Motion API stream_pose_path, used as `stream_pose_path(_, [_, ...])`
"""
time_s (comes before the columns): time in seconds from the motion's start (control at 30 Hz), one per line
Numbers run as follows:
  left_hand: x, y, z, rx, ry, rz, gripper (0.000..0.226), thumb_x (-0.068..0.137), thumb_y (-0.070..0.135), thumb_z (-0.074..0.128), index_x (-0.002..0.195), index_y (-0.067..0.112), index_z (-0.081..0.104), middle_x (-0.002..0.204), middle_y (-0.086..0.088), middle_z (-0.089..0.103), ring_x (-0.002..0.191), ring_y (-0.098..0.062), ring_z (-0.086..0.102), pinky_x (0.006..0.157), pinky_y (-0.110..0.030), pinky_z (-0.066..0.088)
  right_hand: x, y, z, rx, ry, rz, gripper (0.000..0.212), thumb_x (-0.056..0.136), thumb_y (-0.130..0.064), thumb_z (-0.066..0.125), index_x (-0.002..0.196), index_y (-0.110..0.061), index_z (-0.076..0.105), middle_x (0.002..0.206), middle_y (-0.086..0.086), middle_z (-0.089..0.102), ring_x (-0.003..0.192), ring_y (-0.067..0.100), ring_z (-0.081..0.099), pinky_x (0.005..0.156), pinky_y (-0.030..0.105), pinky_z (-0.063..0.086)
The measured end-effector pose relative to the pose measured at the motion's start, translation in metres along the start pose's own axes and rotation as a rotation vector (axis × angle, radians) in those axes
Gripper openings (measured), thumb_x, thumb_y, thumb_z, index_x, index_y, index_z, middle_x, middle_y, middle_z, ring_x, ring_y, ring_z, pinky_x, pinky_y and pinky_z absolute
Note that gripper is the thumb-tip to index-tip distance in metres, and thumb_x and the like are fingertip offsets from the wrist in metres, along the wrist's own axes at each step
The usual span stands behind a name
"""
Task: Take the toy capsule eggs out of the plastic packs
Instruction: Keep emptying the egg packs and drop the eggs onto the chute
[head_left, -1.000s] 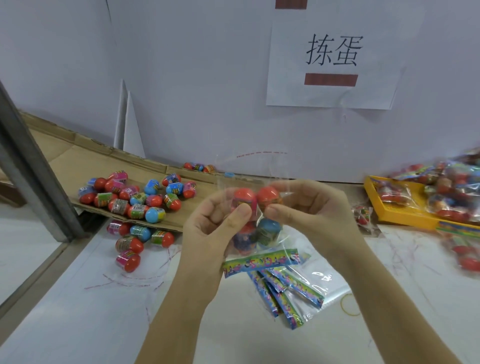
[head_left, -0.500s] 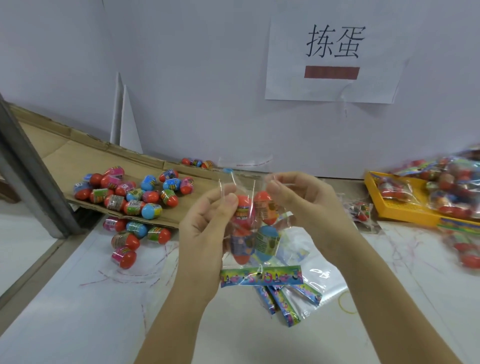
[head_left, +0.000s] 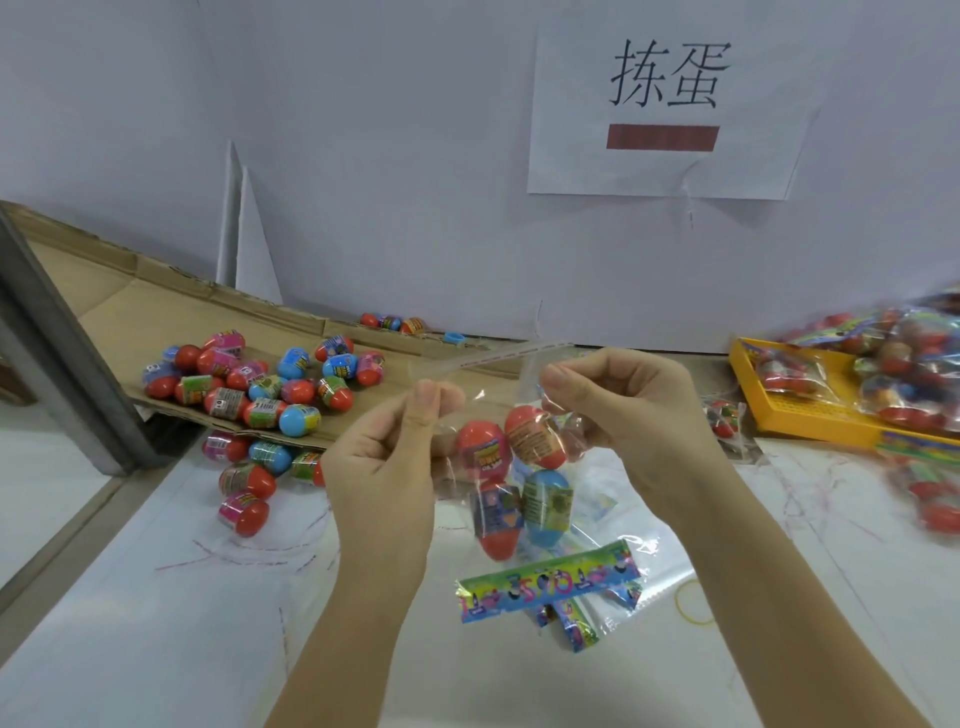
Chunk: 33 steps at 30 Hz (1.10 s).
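Together, our left hand (head_left: 384, 467) and right hand (head_left: 623, 415) pinched the plastic pack (head_left: 498, 415), which held four capsule eggs (head_left: 511, 467), above the bench (head_left: 156, 623).

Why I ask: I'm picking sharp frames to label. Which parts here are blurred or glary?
Head view: the held plastic pack and the loose capsule eggs are sharp; the full packs over the yellow tray at the right edge are smeared; soft glare on the empty bags; lighting even, shadows faint.

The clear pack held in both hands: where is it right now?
In the head view the pack hangs centre frame above the white table, its top pinched between the left hand and right hand, with four eggs inside.
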<state>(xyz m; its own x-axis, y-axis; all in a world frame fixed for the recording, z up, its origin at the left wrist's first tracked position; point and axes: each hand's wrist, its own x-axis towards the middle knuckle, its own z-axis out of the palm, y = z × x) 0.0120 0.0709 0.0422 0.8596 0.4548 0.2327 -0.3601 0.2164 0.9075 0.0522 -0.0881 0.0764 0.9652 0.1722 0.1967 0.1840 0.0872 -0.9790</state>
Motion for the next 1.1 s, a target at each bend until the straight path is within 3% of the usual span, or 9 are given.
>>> stream_pose_path(0.17, [0.008, 0.0, -0.004, -0.146, -0.2, -0.282, 0.035, 0.05, 0.038, 0.081, 0.079, 0.019, 0.081, 0.08, -0.005, 0.076, 0.06, -0.01, 0.069, 0.05, -0.019, 0.053, 0.001, 0.001, 0.0, 0.071, 0.026, 0.022, 0.025, 0.055, -0.036, 0.08, 0.068, -0.016, 0.075, 0.061, 0.004, 0.067, 0.042, 0.011, 0.052, 0.044, 0.021, 0.046])
stream_pose_path(0.27, [0.008, -0.004, -0.005, -0.137, -0.293, -0.389, 0.029, 0.053, 0.03, 0.079, 0.077, 0.014, 0.08, 0.079, -0.011, 0.076, 0.064, -0.016, 0.071, 0.054, -0.024, 0.057, 0.0, 0.002, 0.0, 0.083, 0.028, 0.032, 0.018, 0.059, -0.031, 0.078, 0.068, -0.016, 0.076, 0.061, 0.004, 0.067, 0.044, 0.011, 0.054, 0.043, 0.021, 0.046])
stream_pose_path(0.43, [0.007, -0.005, -0.006, -0.087, -0.183, -0.28, 0.021, 0.053, 0.032, 0.078, 0.071, 0.02, 0.08, 0.072, -0.003, 0.075, 0.058, -0.01, 0.069, 0.052, -0.018, 0.054, -0.001, 0.001, 0.002, -0.044, -0.068, 0.103, 0.037, 0.057, -0.05, 0.076, 0.081, -0.022, 0.077, 0.076, 0.002, 0.073, 0.062, 0.014, 0.065, 0.054, 0.028, 0.055])
stream_pose_path(0.63, [0.003, 0.0, 0.001, -0.177, -0.169, -0.247, 0.013, 0.065, 0.029, 0.073, 0.072, 0.021, 0.08, 0.075, -0.001, 0.076, 0.063, -0.009, 0.071, 0.054, -0.019, 0.054, 0.001, 0.004, 0.006, -0.054, -0.011, 0.105, 0.032, 0.05, -0.047, 0.079, 0.07, -0.022, 0.077, 0.067, 0.001, 0.07, 0.062, 0.014, 0.064, 0.063, 0.035, 0.054])
stream_pose_path(0.77, [0.002, 0.0, 0.002, -0.238, -0.074, -0.193, 0.014, 0.07, 0.017, 0.069, 0.077, 0.022, 0.081, 0.078, -0.002, 0.076, 0.068, -0.009, 0.072, 0.056, -0.017, 0.055, -0.001, 0.003, 0.008, -0.046, -0.015, 0.104, 0.032, 0.051, -0.047, 0.079, 0.076, -0.026, 0.076, 0.075, 0.001, 0.072, 0.065, 0.013, 0.067, 0.062, 0.035, 0.054])
stream_pose_path(0.83, [0.001, -0.002, 0.002, -0.189, -0.038, -0.131, 0.014, 0.07, 0.017, 0.07, 0.077, 0.023, 0.08, 0.079, -0.001, 0.077, 0.07, -0.009, 0.073, 0.058, -0.015, 0.055, -0.003, 0.003, 0.012, -0.145, 0.091, 0.01, 0.037, 0.055, -0.047, 0.081, 0.089, -0.035, 0.071, 0.085, -0.002, 0.071, 0.072, 0.011, 0.068, 0.061, 0.027, 0.054])
stream_pose_path(0.93, [-0.003, -0.002, 0.003, -0.059, -0.07, -0.01, 0.02, 0.072, 0.017, 0.071, 0.091, 0.022, 0.075, 0.082, 0.004, 0.077, 0.075, -0.008, 0.073, 0.061, -0.014, 0.055, -0.007, 0.001, 0.014, -0.522, 0.33, -0.492, 0.032, 0.075, -0.03, 0.08, 0.098, -0.037, 0.06, 0.089, -0.012, 0.06, 0.079, 0.005, 0.059, 0.072, 0.018, 0.048])
stream_pose_path(1.0, [-0.006, -0.002, 0.005, -0.02, -0.111, 0.037, 0.026, 0.073, 0.014, 0.071, 0.097, 0.022, 0.072, 0.086, 0.008, 0.077, 0.08, -0.007, 0.074, 0.067, -0.013, 0.055, -0.012, 0.0, 0.016, -0.732, 0.305, -0.769, 0.01, 0.081, -0.022, 0.073, 0.091, -0.024, 0.069, 0.085, -0.011, 0.062, 0.079, 0.01, 0.06, 0.076, 0.031, 0.05])
stream_pose_path(1.1, [-0.011, -0.002, 0.007, 0.022, -0.197, 0.117, 0.031, 0.08, 0.004, 0.069, 0.108, 0.015, 0.07, 0.097, 0.01, 0.076, 0.09, -0.008, 0.073, 0.074, -0.016, 0.055, -0.014, 0.001, 0.021, -0.911, 0.22, -0.827, 0.007, 0.084, -0.02, 0.07, 0.086, -0.017, 0.076, 0.083, -0.006, 0.07, 0.077, 0.019, 0.064, 0.074, 0.042, 0.048])
